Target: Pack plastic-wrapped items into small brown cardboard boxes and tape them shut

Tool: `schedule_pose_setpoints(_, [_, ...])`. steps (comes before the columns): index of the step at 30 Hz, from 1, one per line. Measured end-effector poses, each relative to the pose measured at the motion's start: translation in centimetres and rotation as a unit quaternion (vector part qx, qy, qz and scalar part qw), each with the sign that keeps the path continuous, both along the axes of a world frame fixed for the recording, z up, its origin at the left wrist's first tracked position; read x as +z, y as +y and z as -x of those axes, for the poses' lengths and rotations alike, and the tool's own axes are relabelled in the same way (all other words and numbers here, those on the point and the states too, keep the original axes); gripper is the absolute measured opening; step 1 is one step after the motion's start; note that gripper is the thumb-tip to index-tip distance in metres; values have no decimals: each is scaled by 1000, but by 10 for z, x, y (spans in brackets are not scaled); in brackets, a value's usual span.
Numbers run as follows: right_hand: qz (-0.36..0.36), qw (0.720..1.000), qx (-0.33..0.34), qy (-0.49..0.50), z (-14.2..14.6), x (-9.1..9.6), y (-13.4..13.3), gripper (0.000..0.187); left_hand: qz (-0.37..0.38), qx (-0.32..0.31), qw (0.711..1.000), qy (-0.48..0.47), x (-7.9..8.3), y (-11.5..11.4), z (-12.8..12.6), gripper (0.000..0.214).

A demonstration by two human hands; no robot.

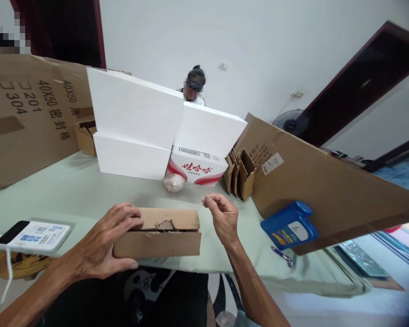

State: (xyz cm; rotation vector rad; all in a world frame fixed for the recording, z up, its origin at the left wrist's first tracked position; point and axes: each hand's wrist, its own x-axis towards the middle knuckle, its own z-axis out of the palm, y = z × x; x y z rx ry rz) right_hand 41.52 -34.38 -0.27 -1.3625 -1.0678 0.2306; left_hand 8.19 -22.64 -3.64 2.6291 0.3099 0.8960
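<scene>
A small brown cardboard box (160,243) lies at the table's near edge, its top flaps almost meeting and a torn, ragged patch at the middle of the seam. My left hand (117,240) grips its left end, fingers over the top and thumb along the near side. To the right of the box, my right hand (223,215) is raised with thumb and forefinger pinched. A tiny pale bit shows at those fingertips, too small to name. Beyond the box, a crumpled clear plastic clump (174,182) rests against the printed carton.
White boxes (132,109) stand stacked at the back, beside a red-and-white carton (199,167). Folded cardboard pieces (240,175) lean right of it. Large cardboard sheets flank both sides. A blue bottle (289,225), a small blue-handled tool (282,256) and a white device (37,236) lie about. A person (193,86) sits behind.
</scene>
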Motion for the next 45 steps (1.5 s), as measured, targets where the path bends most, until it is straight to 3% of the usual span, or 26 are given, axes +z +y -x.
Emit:
schedule_pose_setpoints(8, [31, 999, -13, -42, -47, -44, 68, 33, 43, 8, 999, -7, -8, -14, -1, 70])
schedule_pose_setpoints(15, [65, 994, -2, -84, -69, -83, 146, 35, 65, 11, 998, -2, -13, -16, -8, 74])
schedule_pose_setpoints(21, [97, 987, 6, -127, -86, -111, 188, 32, 69, 23, 997, 10, -20, -19, -9, 79])
schedule_pose_setpoints(30, [133, 979, 1, -152, -105, -140, 215, 37, 76, 5, 997, -10, -11, -12, -12, 68])
schedule_pose_setpoints(45, [119, 980, -47, -154, -98, -142, 219, 24, 59, 8, 998, -10, -11, -11, -13, 68])
